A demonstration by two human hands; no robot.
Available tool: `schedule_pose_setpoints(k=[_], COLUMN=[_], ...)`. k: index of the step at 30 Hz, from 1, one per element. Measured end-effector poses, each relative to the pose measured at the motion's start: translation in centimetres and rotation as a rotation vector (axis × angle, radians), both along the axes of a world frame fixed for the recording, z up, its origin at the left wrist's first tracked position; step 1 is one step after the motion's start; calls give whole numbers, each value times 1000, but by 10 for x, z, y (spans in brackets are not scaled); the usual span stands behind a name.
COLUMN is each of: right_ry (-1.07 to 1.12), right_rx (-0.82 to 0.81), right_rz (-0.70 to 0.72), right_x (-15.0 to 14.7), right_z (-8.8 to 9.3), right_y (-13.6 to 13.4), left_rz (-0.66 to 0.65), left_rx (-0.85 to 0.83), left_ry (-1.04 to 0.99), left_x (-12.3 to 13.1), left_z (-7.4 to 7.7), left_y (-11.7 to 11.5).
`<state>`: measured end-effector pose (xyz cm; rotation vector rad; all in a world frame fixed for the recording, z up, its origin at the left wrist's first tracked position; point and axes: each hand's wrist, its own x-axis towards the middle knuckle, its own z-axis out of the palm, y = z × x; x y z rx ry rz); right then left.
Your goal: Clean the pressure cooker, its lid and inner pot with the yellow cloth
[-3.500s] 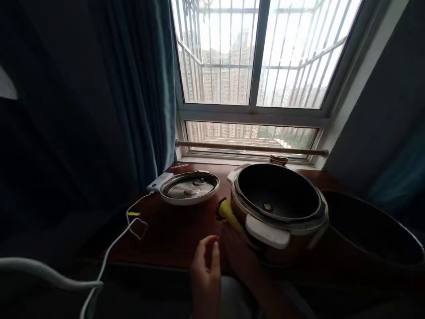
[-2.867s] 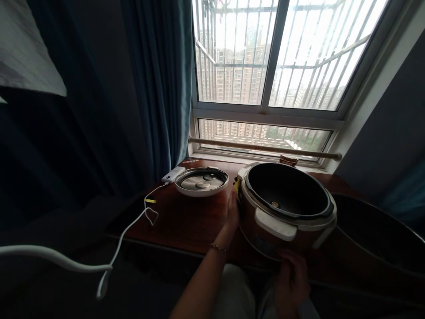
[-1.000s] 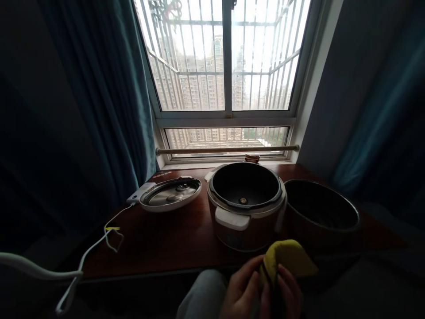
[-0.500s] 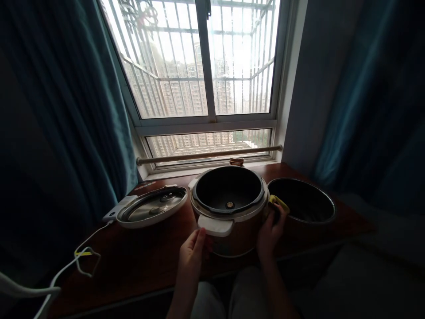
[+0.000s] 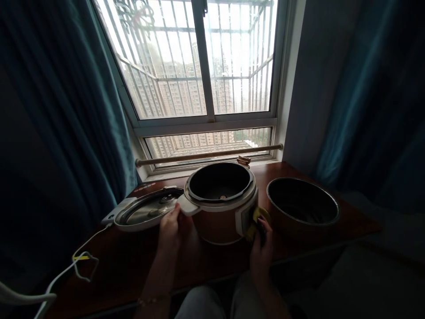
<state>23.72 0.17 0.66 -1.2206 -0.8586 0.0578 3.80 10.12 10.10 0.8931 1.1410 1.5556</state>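
Note:
A brown and white electric pressure cooker body (image 5: pixel 212 223) stands lidless on the wooden tabletop, its dark inside showing a small metal piece at the bottom. My left hand (image 5: pixel 171 223) grips the white side handle (image 5: pixel 187 206) between thumb and fingers. In my right hand (image 5: pixel 260 248) is a yellow cloth (image 5: pixel 260 215), closed in the fingers and held against the cooker's side by its pale control panel (image 5: pixel 242 221). The fingers partly hide the cloth. To the right sits the dark inner pot (image 5: pixel 302 223).
The round cooker lid (image 5: pixel 149 210) lies underside up at the left, beside a white power strip (image 5: pixel 114 215) with a white cable (image 5: pixel 66 268). A small brown object (image 5: pixel 244 160) stands behind the cooker. Blue curtains (image 5: pixel 76 97) flank a barred window.
The cooker has been turned on the table, its handle swinging left with my left hand and its control panel coming into view. My right hand with the cloth has moved left and down.

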Motion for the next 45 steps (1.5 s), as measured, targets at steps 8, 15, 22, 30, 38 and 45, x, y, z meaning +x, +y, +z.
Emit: schedule_pose_setpoints(k=[8, 15, 22, 30, 38, 45], right_ry=[90, 79, -711, -761, -732, -689], right_rx=[-7, 51, -484, -907, -1028, -1000], right_rz=[-33, -127, -66, 12, -84, -181], right_x=[2, 56, 120, 138, 140, 142], right_z=[-1, 74, 182, 158, 162, 156], right_y=[69, 121, 220, 251, 222, 189], left_rz=[13, 68, 96, 136, -14, -120], left_rx=[-20, 1, 30, 38, -25, -49], left_ry=[228, 353, 455, 526, 523, 514], left_x=[-11, -5, -8, -11, -16, -14], left_z=[11, 3, 1, -5, 9, 18], left_y=[66, 75, 78, 93, 105, 128])
